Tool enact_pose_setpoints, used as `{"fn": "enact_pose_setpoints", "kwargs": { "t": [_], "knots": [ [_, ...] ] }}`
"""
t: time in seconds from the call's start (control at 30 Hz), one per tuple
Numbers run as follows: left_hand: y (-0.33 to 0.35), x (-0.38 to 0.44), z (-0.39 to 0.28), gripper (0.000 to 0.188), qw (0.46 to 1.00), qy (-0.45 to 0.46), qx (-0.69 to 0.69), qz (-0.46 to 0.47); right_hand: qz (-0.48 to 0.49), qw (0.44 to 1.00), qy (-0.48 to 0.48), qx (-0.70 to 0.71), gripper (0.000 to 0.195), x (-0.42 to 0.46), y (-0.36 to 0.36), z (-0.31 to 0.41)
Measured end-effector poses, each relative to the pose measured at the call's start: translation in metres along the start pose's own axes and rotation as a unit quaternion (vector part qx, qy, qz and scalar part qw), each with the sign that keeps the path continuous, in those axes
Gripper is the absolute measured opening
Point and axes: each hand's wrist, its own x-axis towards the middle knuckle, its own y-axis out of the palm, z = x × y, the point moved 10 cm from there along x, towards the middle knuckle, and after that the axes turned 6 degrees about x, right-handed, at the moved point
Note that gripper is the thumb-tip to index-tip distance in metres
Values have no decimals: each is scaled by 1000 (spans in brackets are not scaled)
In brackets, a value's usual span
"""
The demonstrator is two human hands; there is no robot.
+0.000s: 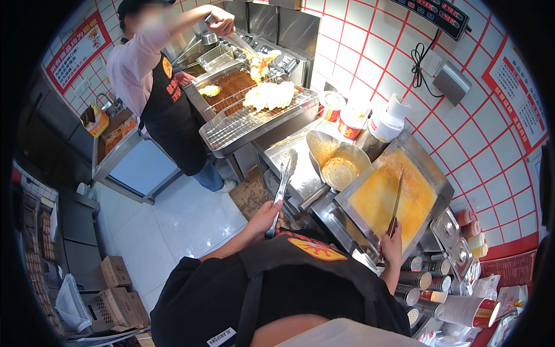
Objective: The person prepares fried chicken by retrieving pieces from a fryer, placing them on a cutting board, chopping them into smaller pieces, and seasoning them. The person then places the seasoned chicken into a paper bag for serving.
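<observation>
My left hand [265, 218] is closed around the handle of metal tongs [284, 182], whose crumb-coated tips point away from me beside the counter. In my right hand [392, 245] is a knife [398, 201] with a dark handle. Its long blade lies over a yellow cutting board [390, 195], which is stained orange and set in a metal tray. Between the two tools stands a metal scoop-shaped pan [340, 158] with orange residue inside, its handle [314, 197] turned towards me.
A co-worker [162, 95] holds fried food [262, 65] with tongs above a fryer [230, 84]. More fried food [269, 96] rests on a wire rack [243, 126]. Metal shakers [414, 279] and stacked paper cups [466, 310] stand at my right. Boxes [119, 303] sit at the lower left.
</observation>
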Motion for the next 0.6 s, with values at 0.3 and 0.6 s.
{"fn": "enact_pose_setpoints", "kwargs": {
  "t": [0.3, 0.6],
  "knots": [
    [3, -2, 1, 33, 1000, -10, -6, -6, 2, 1000, 1, 14, 51, 0, -1, -1],
    [4, 1, 1, 32, 1000, -14, -4, -3, 7, 1000, -3, 7, 53, 1, -2, -4]
  ]
}}
